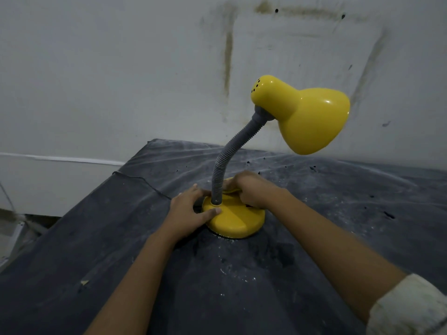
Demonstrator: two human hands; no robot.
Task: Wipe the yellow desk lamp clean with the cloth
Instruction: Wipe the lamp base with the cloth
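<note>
The left hand (191,211) rests on the left rim of the base of the lamp (238,222), fingers straight, thumb on top. The right hand (254,189) grips the cloth (231,189), pressing it on the base beside the neck. The lamp stands on the table (217,286), near the wall (121,81).

One head cam, wide-angle, looks fwd & down, close over dark table (96,238), wall (96,68) just behind.
</note>
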